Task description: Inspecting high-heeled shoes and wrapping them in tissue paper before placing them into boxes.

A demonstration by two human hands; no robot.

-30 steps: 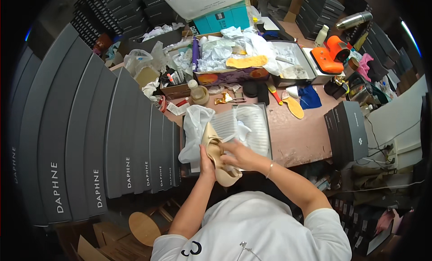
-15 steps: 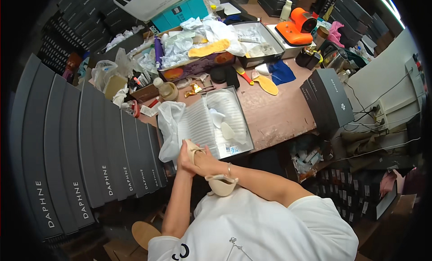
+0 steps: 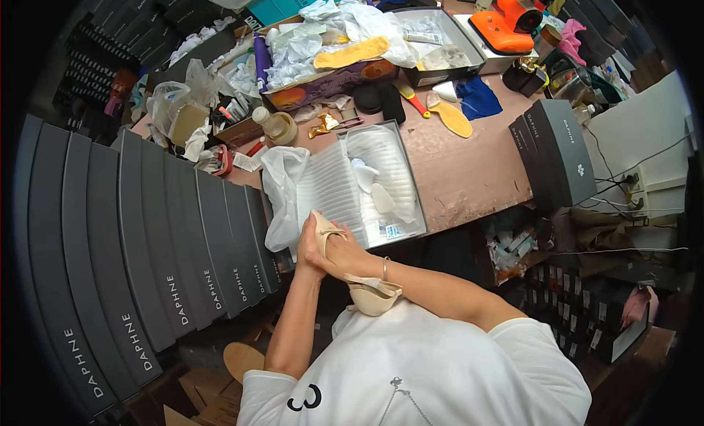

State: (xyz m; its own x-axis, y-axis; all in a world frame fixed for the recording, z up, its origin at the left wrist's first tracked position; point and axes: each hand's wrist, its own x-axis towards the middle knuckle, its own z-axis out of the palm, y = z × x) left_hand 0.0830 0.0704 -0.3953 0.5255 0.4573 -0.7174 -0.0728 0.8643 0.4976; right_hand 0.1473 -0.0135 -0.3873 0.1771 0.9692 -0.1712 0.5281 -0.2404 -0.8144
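Note:
A beige shoe (image 3: 374, 297) with a thin strap lies close against my white shirt, its heel end by my right wrist and its pointed toe toward the table. My left hand (image 3: 309, 248) is closed around the toe part from the left. My right hand (image 3: 343, 256) reaches into the shoe's opening and grips it, with some fingers hidden. Just beyond my hands, an open shoebox (image 3: 419, 198) holds white ribbed padding (image 3: 330, 185), pale shaped inserts (image 3: 382, 198) and a small printed packet. White thin wrapping (image 3: 282, 195) hangs over its left side.
Grey shoeboxes (image 3: 154, 250) stand in a long row at my left. More boxes (image 3: 556, 151) sit at the table's right end. Behind are a glass jar (image 3: 279, 129), a yellow insole (image 3: 451, 119), a brush, blue cloth (image 3: 480, 98), a paper-filled carton and an orange device (image 3: 502, 31).
The view has shifted, so the table and boxes sit slightly differently in the picture. Both hands still hold the shoe in nearly the same pose.

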